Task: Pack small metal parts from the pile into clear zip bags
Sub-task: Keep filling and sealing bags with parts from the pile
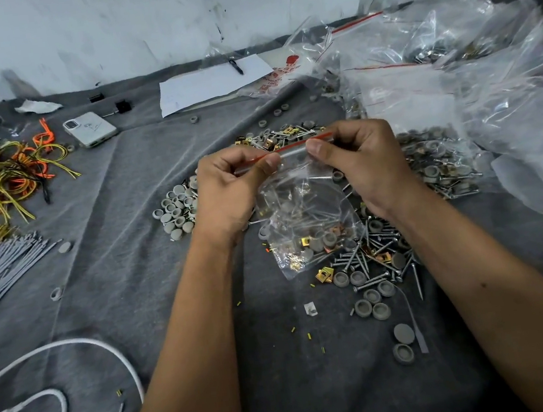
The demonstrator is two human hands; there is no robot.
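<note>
Left hand [226,191]: we pinch the zip bag [303,222] at its red strip, frame centre.
Right hand [366,162]: we pinch the strip's other end.
Bag: holds screws, caps, clips.
Pile [370,258]: beneath bag.

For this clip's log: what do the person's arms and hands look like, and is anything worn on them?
Both forearms are bare as far as the frame shows: no sleeves in view. The left hand and right hand wear no gloves, and no rings, watch or wristbands are visible. The fingernails look short and unpainted.
</note>
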